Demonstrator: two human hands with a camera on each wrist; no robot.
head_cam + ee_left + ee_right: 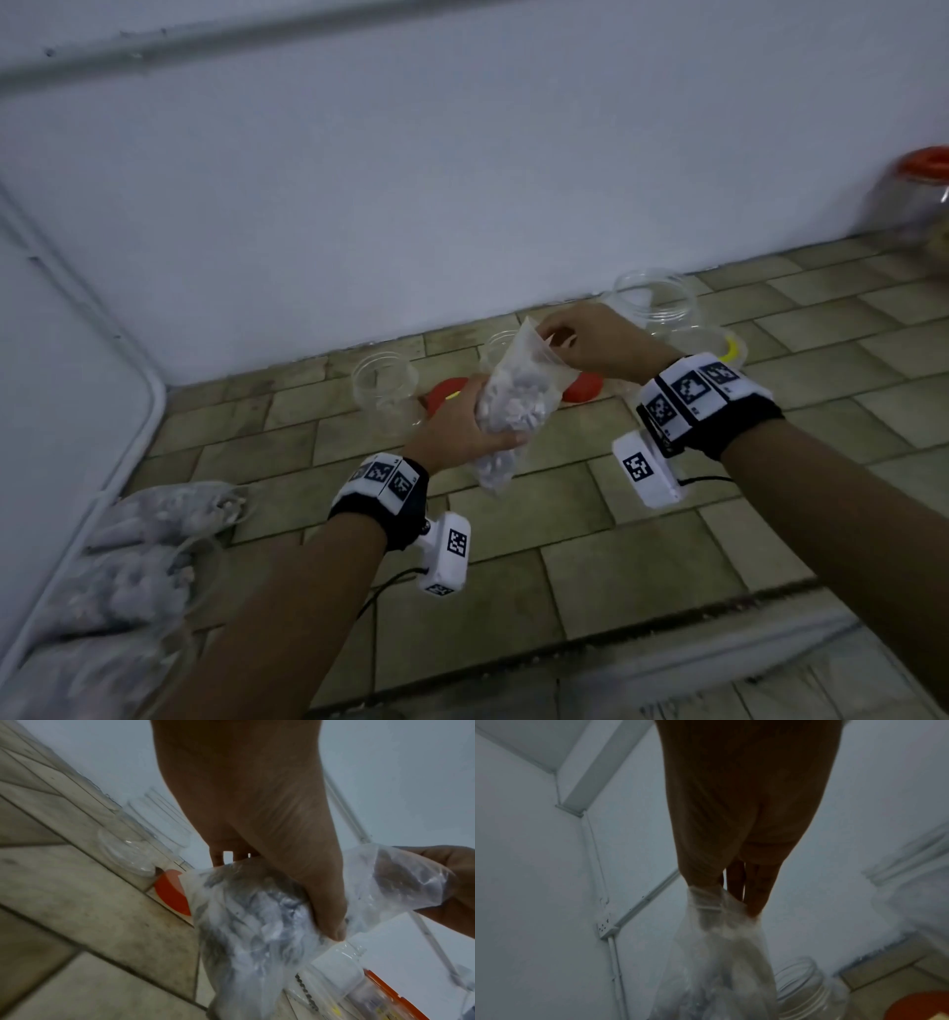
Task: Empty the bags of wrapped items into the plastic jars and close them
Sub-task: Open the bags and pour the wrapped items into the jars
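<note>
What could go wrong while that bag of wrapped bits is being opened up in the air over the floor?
The left hand grips the bag around its middle while the right hand pinches its top edge. If the mouth opens suddenly, wrapped items could spill onto the tiles. The open jars look light, so pouring might tip one over.

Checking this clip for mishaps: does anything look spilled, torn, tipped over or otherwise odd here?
Nothing stands out. The left hand grips the bag of wrapped items around its middle, the right hand pinches its top, and no pieces show on the tiled floor. The open jars stand upright, orange lids beside them.
</note>
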